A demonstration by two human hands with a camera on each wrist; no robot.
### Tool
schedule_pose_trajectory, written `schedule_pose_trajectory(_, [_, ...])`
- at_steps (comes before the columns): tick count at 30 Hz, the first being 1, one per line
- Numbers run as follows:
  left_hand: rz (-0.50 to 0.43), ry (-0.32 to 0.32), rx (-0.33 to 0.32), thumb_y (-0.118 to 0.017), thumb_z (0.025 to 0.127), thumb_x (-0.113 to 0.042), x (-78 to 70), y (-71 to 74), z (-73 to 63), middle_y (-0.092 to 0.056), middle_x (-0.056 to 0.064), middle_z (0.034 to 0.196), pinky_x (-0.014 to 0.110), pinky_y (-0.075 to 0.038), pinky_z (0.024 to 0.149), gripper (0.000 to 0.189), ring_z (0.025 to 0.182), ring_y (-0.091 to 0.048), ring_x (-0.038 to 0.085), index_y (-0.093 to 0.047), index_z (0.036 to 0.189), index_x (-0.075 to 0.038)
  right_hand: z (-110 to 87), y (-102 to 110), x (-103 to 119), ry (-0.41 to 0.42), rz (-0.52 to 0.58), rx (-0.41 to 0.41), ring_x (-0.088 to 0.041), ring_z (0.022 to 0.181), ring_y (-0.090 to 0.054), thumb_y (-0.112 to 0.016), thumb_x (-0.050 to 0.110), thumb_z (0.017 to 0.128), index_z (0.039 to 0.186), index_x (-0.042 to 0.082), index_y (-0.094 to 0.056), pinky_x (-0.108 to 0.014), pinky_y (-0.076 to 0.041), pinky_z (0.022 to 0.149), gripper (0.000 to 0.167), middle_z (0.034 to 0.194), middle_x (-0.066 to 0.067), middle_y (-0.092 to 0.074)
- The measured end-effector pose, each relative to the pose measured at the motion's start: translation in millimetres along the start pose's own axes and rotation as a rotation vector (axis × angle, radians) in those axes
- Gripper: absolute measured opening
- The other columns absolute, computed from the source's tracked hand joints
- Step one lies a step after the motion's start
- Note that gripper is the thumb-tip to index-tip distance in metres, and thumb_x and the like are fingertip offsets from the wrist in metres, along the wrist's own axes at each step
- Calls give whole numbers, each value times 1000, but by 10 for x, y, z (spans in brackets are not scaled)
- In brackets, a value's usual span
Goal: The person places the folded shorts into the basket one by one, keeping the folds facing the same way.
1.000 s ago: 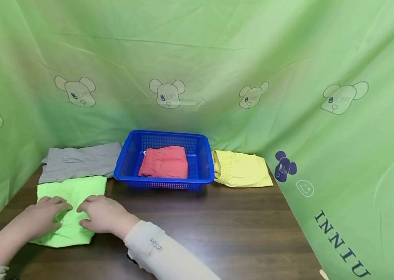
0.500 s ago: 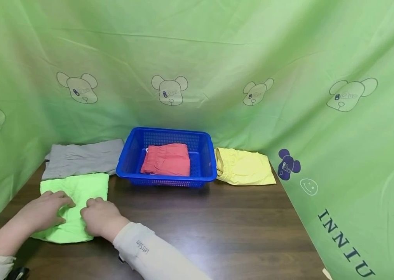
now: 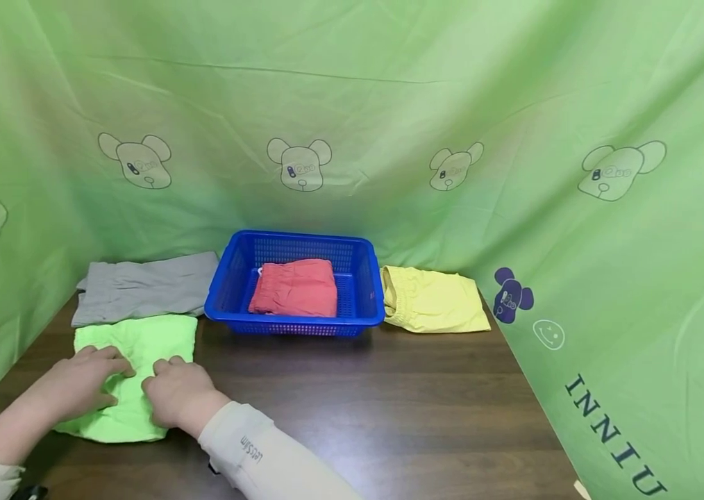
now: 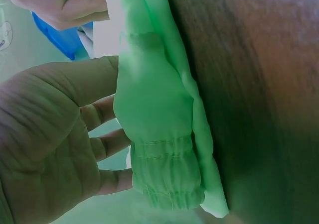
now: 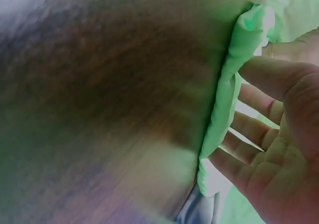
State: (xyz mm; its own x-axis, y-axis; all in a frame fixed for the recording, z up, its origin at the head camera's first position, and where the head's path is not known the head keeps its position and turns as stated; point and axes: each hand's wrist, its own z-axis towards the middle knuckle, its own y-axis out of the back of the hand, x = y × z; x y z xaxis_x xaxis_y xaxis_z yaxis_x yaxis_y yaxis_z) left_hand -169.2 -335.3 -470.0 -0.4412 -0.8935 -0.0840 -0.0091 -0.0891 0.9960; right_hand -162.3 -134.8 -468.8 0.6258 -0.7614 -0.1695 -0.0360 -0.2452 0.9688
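in the head view, a green cloth (image 3: 133,340) is lying near the table's (image 3: 389,396) left edge, in front of a grey cloth (image 3: 146,286). a basket (image 3: 294,321) is holding a red cloth (image 3: 296,288) by the back edge; a yellow cloth (image 3: 439,302) is lying near the right corner. in the left wrist view, the left hand (image 4: 57,139) is touching the green cloth, its grip slack. in the right wrist view, the right hand (image 5: 294,159) is touching that cloth too, outstretched, its grip relaxed.
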Motion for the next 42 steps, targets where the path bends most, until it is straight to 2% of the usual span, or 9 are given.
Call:
schedule_pose_trajectory(6, [25,-30,-26,-96,60,-23,-31,-31,-14,-66,0,102,61,-51,78,44,92,-62,33,-75,99,-23,-21,-7,-10,7,16,11,-1,106,-45,-73,58,87,124,51,-61,-22,-48,85,40,119,23,-49])
schedule_pose_trajectory(9, [22,-40,-45,-96,58,-23,-43,-64,-17,-66,-1,101,73,-41,91,45,93,-63,35,-76,98,-23,-39,-31,-21,4,15,-4,-1,107,-46,-73,62,86,126,49,-60,-22,-48,86,44,120,23,-50])
schedule_pose_trajectory(12, [26,-53,-61,-96,57,-23,-64,-86,1,-67,0,101,80,-31,96,45,94,-64,38,-75,96,-22,-64,-55,-44,-1,14,-23,-1,108,-46,-73,66,84,127,46,-59,-21,-48,86,50,120,23,-50])
schedule_pose_trajectory(14, [43,-75,-72,-97,55,-23,-83,-89,23,-66,-2,97,73,-37,96,45,90,-64,34,-75,94,-22,-82,-60,-60,0,10,-35,-1,107,-47,-73,68,83,128,45,-59,-21,-48,86,52,120,23,-50])
schedule_pose_trajectory(17, [58,-97,-76,-97,53,-22,-120,-70,58,-62,-7,92,57,-49,86,44,83,-61,27,-74,90,-24,-105,-50,-77,-2,7,-36,-1,108,-46,-73,69,82,128,46,-59,-21,-48,87,54,120,22,-50])
schedule_pose_trajectory(20, [61,-99,-51,-97,52,-21,-159,-41,95,-58,-10,88,43,-51,71,44,78,-57,22,-72,88,-26,-134,-36,-87,-4,-3,-28,-1,109,-46,-73,70,81,129,47,-59,-22,-48,87,54,121,23,-49])
schedule_pose_trajectory(30, [38,-31,43,-96,56,-21,-210,24,158,-56,-5,90,44,-50,65,41,78,-57,24,-70,87,-27,-233,-55,-102,21,-8,-55,-2,105,-46,-73,68,83,125,46,-60,-21,-48,83,50,118,22,-49])
schedule_pose_trajectory(38, [11,26,113,-93,58,-7,-287,59,234,-53,-2,89,38,-45,59,42,75,-53,24,-64,86,-23,-220,-108,-106,26,-2,-59,-2,105,-46,-73,68,83,127,46,-60,-21,-49,82,51,119,22,-49])
schedule_pose_trajectory(42, [10,31,112,-89,57,-2,-323,73,247,-52,-1,89,38,-43,58,43,75,-51,25,-62,85,-22,-224,-126,-106,27,-9,-67,-2,105,-46,-72,69,82,128,46,-60,-21,-49,82,53,120,21,-49])
